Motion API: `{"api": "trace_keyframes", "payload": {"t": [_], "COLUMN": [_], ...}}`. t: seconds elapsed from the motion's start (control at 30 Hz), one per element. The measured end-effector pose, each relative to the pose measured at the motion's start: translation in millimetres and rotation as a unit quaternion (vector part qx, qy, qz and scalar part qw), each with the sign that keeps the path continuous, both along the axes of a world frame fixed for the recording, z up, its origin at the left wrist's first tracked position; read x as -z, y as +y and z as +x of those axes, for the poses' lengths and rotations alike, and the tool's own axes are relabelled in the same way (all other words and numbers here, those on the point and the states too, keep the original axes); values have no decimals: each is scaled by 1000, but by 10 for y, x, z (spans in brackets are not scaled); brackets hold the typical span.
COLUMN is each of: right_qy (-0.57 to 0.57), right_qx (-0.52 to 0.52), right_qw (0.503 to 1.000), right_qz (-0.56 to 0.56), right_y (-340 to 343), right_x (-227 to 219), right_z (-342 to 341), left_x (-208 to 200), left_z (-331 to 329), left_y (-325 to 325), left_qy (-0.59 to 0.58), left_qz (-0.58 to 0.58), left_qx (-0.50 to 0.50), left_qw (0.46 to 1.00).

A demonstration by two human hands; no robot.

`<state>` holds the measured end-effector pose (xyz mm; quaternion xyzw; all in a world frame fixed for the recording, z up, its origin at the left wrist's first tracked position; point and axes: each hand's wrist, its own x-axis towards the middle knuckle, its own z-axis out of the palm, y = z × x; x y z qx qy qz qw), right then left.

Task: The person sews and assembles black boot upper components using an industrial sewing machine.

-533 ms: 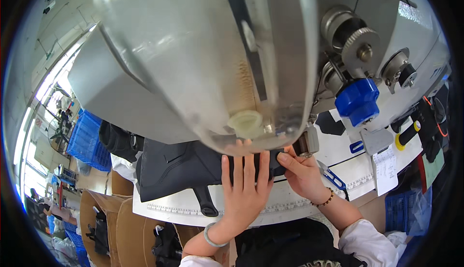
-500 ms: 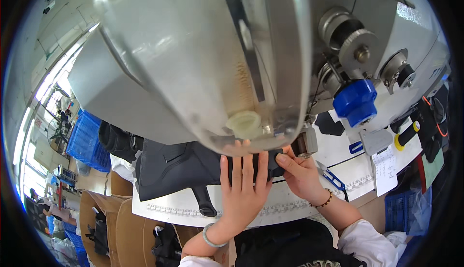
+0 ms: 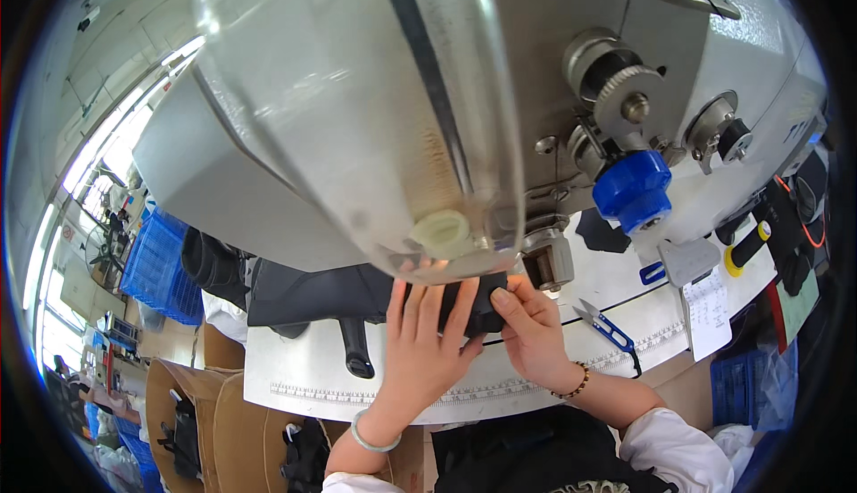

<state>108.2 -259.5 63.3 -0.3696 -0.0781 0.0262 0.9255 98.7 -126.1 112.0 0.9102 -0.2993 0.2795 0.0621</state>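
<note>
The left hand lies flat, its fingers a little spread, and presses on a black piece of material. The right hand holds the right end of this same piece, the thumb on top; its other fingers are partly hidden. The piece is under the left hand and reaches out well to the left of it, and a black strap hangs from its near edge, just beside the left hand. All this rests on a white desk. Above and in front of both hands stands a grey sewing machine, with a clear guard which covers the left fingertips. A blue knob is ahead and to the right of the right hand. Blue-handled snips lie near the right hand, on its right side.
</note>
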Motion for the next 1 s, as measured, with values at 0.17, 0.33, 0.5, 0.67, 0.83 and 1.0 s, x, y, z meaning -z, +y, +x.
{"api": "trace_keyframes", "payload": {"t": [0.17, 0.33, 0.5, 0.67, 0.83, 1.0], "right_qy": [23, -34, -161, -250, -253, -240], "right_qx": [-15, -32, -36, 20, 3, 10], "right_qw": [1000, 997, 942, 884, 868, 889], "right_qz": [6, -60, -291, -394, -428, -390], "right_y": [2, -144, -377, -355, -378, -327], "right_x": [32, -62, 40, 39, -38, -37], "right_z": [2, -13, 14, 5, -2, -83], "left_x": [-110, 41, 56, 54, 30, -9], "left_z": [-103, -67, -35, -46, -47, -82], "left_y": [-51, -96, -133, -146, -139, -127], "left_qy": [71, 6, -13, -20, -23, 14], "left_qz": [-46, -131, -102, -107, -83, -84], "left_qx": [18, 18, -4, -6, 4, 14], "left_qw": [996, 991, 995, 994, 996, 996]}}
